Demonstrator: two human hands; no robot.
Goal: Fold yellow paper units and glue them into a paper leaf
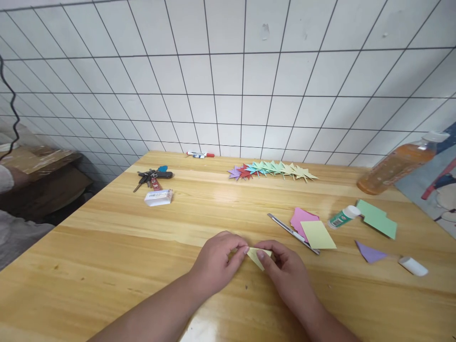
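Between my two hands is a small folded piece of pale yellow paper [255, 257], triangular in outline. My left hand [221, 260] pinches its left corner with thumb and index finger. On the other side, my right hand [284, 266] grips the paper, thumb on the front and fingers behind. Part of the paper is hidden by the right fingers. Just right of the hands, a yellow paper square [318, 235] overlaps some pink paper [302, 220], and a slim utility knife [290, 230] lies partly under them.
Farther right are a glue stick [342, 217], green paper [379, 221], a purple paper triangle [370, 252], a white cap [413, 266] and a tilted bottle [399, 164]. Near the wall lie a row of folded coloured paper [272, 169] and a marker [200, 154]. Keys [151, 176] and an eraser [158, 197] lie left.
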